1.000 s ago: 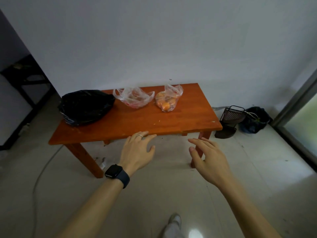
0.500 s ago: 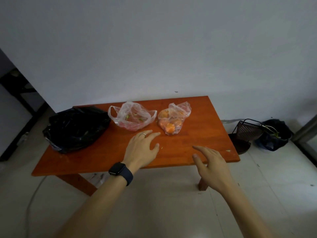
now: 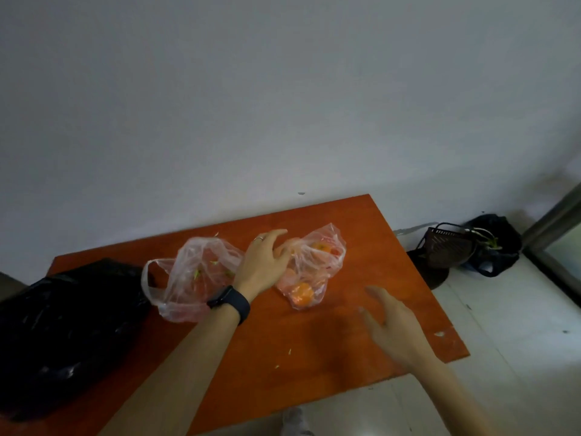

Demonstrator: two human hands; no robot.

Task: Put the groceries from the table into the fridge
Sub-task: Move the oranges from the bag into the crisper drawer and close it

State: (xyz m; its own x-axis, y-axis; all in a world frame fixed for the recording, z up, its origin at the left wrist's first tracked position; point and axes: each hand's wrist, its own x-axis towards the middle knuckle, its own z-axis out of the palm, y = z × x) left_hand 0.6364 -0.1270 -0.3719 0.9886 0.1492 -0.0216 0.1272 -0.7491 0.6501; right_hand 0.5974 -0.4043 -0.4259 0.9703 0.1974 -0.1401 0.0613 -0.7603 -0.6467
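Observation:
On the orange-brown table (image 3: 314, 357) lie three bags. A clear plastic bag of oranges (image 3: 311, 278) sits toward the back right. To its left is another clear bag (image 3: 195, 278) with reddish and green contents. A large black bag (image 3: 63, 325) fills the left end. My left hand (image 3: 264, 262), with a dark watch on the wrist, reaches between the two clear bags, its fingertips at the gathered top of the orange bag. My right hand (image 3: 393, 328) hovers open and blurred over the table's right front part, holding nothing. No fridge is in view.
A plain wall rises right behind the table. On the floor to the right stand a dark slotted basket (image 3: 446, 247) and a black bag (image 3: 496, 247) with green stems. A door frame (image 3: 559, 215) runs along the far right edge.
I have come closer to the table. My left hand moved forward from the table's front to the top of the orange bag. My right hand moved over the table's right side.

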